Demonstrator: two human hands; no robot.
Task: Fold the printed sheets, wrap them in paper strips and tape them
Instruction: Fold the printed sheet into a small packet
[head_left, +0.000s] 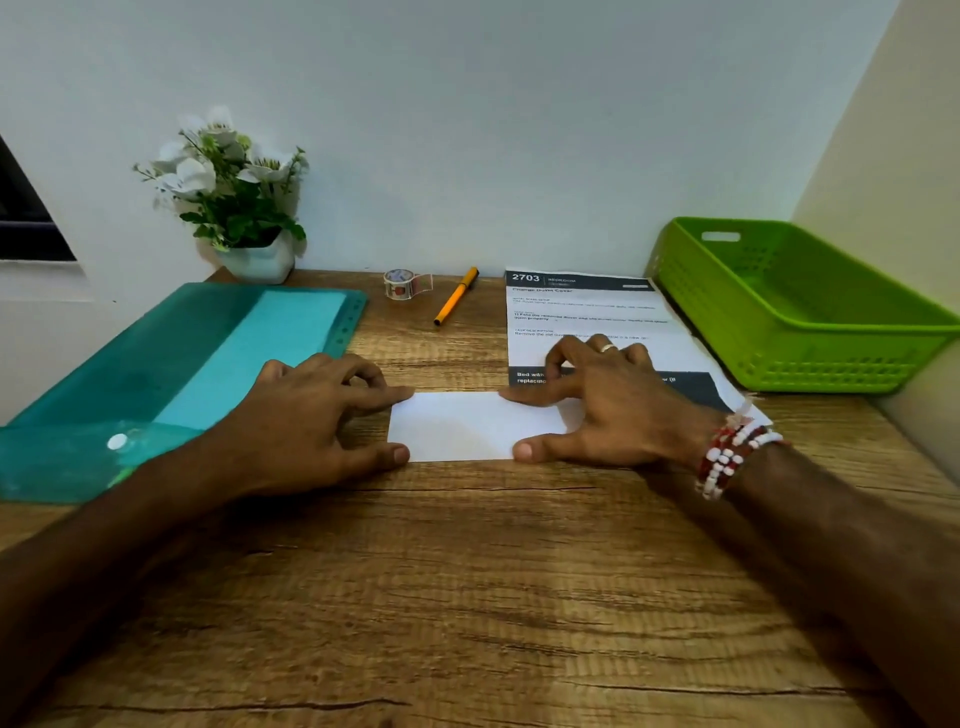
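Here both hands (311, 415) (608, 410) pin folded sheet (462, 426) edges, desk (467, 597) front bare.

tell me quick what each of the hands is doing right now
Left hand: open, fingertips pressing the left end of the folded sheet.
Right hand: open, fingertips pressing its right end; holding nothing.

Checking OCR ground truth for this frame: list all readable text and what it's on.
"2703": white on the dark header bar of the printed sheet.
"BEDROOM": small, beside the number, same bar.
"Change Duvet Cover": heading under the bar, soft but legible.
"Bed with" / "replacing": start of the dark lower band, the rest hidden by the right hand.
Body lines: too blurred.
Tape roll: pattern only, no readable text.
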